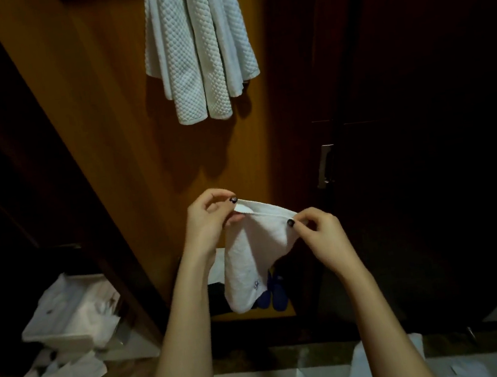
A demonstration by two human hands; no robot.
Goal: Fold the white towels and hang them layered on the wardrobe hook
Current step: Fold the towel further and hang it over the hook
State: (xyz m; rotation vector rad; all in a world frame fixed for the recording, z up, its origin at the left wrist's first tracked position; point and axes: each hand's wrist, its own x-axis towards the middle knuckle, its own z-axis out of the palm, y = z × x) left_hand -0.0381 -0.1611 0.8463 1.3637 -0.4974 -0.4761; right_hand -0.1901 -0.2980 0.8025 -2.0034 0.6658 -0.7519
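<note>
A small white towel (254,257) with a blue embroidered mark hangs folded between my hands in front of the wardrobe. My left hand (210,221) pinches its upper left corner. My right hand (319,229) pinches the upper right edge. Higher up, white waffle-textured towels (198,46) hang draped against the orange wooden wardrobe panel (127,141); the hook itself is hidden above them.
A white bin (65,317) with crumpled white plastic stands at the lower left, more white bags on the floor beside it. Blue slippers (273,292) lie low behind the towel. A metal door handle (324,165) sits on the dark door at right. White items lie near the bottom edge.
</note>
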